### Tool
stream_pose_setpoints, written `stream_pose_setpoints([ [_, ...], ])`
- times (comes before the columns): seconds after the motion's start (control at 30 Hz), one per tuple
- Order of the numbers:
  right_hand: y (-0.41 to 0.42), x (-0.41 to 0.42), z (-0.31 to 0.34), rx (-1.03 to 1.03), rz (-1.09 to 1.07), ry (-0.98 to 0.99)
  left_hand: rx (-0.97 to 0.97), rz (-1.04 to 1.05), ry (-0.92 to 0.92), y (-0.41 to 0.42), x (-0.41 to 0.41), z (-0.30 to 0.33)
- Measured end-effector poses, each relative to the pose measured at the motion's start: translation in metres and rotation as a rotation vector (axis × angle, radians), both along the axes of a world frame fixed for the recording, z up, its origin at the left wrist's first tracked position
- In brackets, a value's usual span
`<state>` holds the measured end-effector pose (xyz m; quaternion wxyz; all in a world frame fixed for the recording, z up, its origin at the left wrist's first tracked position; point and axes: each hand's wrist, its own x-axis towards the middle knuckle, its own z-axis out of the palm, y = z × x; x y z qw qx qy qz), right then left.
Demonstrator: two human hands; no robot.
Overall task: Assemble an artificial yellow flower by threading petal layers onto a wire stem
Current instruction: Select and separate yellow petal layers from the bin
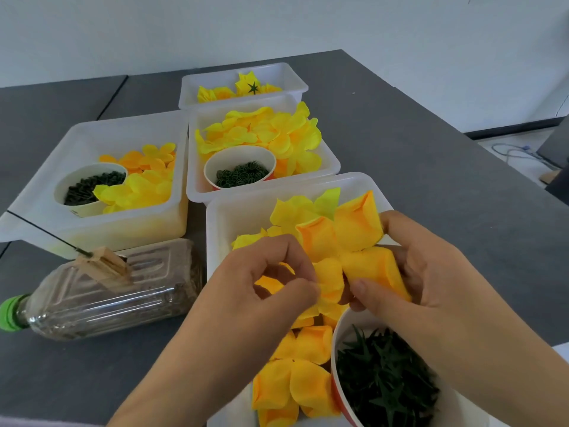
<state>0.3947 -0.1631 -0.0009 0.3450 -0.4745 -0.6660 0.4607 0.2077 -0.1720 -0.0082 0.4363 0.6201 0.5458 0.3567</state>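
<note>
Grey table point(431, 167), near bin point(221, 223): petal layer point(341, 241) pinched between left hand point(271, 282) and right hand point(431, 272), fingertips curled onto its near edge.

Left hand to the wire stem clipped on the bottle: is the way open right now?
Probably yes, once it lets go. The left hand is pinching the petal layer together with the right hand. The wire stem, held by a clothespin on the bottle, lies to its left with only bare table between.

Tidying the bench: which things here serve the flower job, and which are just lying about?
Job: petal layer held by left hand and right hand; wire; petal bins; cups of green parts.
Lying about: cables on floor.
</note>
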Motion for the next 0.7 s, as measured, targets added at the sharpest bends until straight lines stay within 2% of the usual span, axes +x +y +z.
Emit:
stream_pose_setpoints([
  [0.27, -0.003, 0.003, 0.0, 0.001, -0.012, 0.044, -0.085, 0.098, -0.173, 0.0, 0.007, -0.003],
  [0.33, -0.002, 0.002, -0.002, 0.019, -0.055, 0.06, -0.062, 0.124, -0.161, -0.005, 0.011, -0.004],
  [0.4, 0.002, 0.004, -0.006, 0.154, -0.161, 0.038, 0.004, 0.145, -0.109, -0.009, 0.015, -0.003],
  [0.47, 0.008, 0.011, -0.004, 0.387, -0.209, -0.084, 0.092, 0.161, -0.015, -0.011, 0.016, -0.004],
  [0.57, 0.021, 0.019, 0.011, 0.628, -0.034, -0.403, 0.196, 0.127, 0.061, -0.012, 0.013, -0.005],
  [0.63, 0.032, 0.022, 0.021, 0.628, 0.2, -0.502, 0.242, 0.069, 0.06, -0.013, 0.01, -0.005],
  [0.7, 0.039, 0.021, 0.029, 0.529, 0.42, -0.472, 0.217, -0.016, -0.035, -0.014, 0.006, -0.002],
])
